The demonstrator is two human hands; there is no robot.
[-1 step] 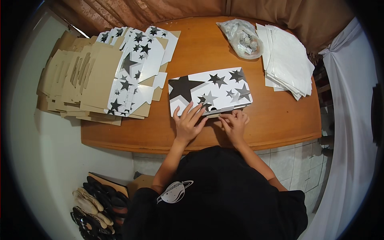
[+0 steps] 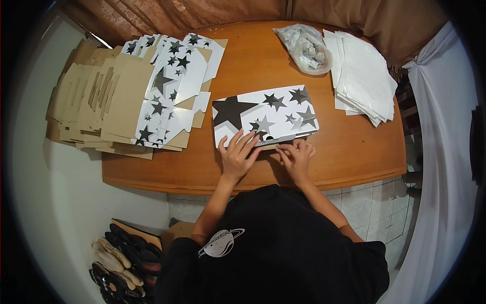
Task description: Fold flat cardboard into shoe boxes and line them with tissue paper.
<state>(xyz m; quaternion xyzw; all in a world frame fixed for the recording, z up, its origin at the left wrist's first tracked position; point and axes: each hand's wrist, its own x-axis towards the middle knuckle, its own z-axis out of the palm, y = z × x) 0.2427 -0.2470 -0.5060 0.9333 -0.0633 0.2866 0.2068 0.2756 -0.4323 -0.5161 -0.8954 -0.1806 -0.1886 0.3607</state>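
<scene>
A white cardboard box (image 2: pixel 278 110) printed with black and grey stars lies in front of me on the wooden table. My left hand (image 2: pixel 237 157) rests on its near left edge, fingers spread over the top and front side. At the near side, right of the middle, my right hand (image 2: pixel 297 158) has its fingers bent together in a pinch at a light brown cardboard flap (image 2: pixel 270 147). The flap shows as a thin strip under the lid's edge, and the fingertips partly hide it.
Stacks of flat brown and star-printed cardboard blanks (image 2: pixel 121 96) cover the table's left side. Toward the back right are a clear plastic bag (image 2: pixel 306 50) with small crumpled pieces and a pile of white sheets (image 2: pixel 364 76). Several shoes (image 2: pixel 124 258) lie low on the left.
</scene>
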